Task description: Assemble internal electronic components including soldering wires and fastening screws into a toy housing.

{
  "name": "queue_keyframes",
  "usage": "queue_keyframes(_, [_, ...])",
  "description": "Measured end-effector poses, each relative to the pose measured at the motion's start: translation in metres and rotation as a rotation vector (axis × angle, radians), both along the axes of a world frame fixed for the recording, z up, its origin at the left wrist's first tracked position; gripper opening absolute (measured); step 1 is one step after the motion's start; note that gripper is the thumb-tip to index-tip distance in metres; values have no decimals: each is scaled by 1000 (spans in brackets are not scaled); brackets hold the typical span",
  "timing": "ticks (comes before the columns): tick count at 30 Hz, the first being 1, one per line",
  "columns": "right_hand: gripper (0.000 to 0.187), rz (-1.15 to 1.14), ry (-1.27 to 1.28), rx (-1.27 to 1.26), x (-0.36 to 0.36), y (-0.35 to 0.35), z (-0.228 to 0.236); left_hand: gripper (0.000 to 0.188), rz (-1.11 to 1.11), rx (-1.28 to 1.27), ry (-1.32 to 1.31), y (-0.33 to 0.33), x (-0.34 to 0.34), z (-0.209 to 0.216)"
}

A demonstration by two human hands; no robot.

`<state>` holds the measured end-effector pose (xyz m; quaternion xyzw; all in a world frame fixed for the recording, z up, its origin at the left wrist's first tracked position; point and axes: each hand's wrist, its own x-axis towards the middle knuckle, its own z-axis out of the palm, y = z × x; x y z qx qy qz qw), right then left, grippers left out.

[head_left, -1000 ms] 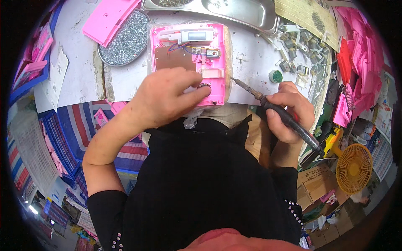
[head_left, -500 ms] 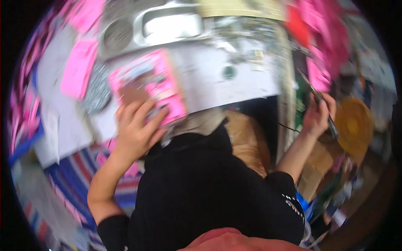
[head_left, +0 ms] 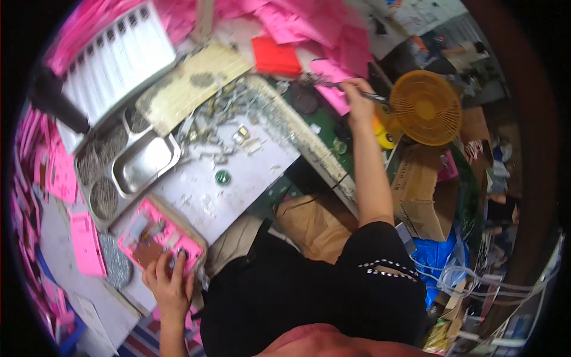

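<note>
My left hand (head_left: 166, 285) is at the near left edge of the table, its fingers bent over the near edge of a pink plastic casing (head_left: 194, 248) and holding it. Inside the casing are a brown board (head_left: 147, 253) and small metal parts; my fingertips hide some of them. My right hand (head_left: 360, 107) is stretched far forward on the right, closed around a slim, dark pen-shaped tool (head_left: 376, 97). The tool's thin end points left, above a pink sheet (head_left: 331, 83) and near a dark round object (head_left: 304, 98); its tip is blurred.
A metal compartment tray (head_left: 122, 196) stands beyond the casing, with a yellowish board (head_left: 178, 98) over its far side. Loose metal pieces (head_left: 214, 122) and a green round item (head_left: 223, 177) lie on the white surface. An orange fan (head_left: 425, 107) and a cardboard box (head_left: 416, 190) stand right.
My view has turned, so the table appears rotated. My right hand has reached farther forward with the tool. My left hand stays on the pink casing.
</note>
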<state>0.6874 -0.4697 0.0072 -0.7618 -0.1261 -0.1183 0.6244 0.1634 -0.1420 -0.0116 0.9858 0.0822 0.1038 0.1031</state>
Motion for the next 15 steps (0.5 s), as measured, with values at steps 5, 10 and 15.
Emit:
queue_keyframes(5, [22, 69, 437, 653, -39, 5, -12, 54, 1, -50, -17, -1, -1, -10])
queue_keyframes(10, [31, 306, 657, 875, -139, 42, -22, 54, -27, -39, -40, 3, -4, -15])
queue_keyframes(15, [35, 690, 314, 165, -221, 114, -21, 55, -69, -55, -54, 7, -1, -19])
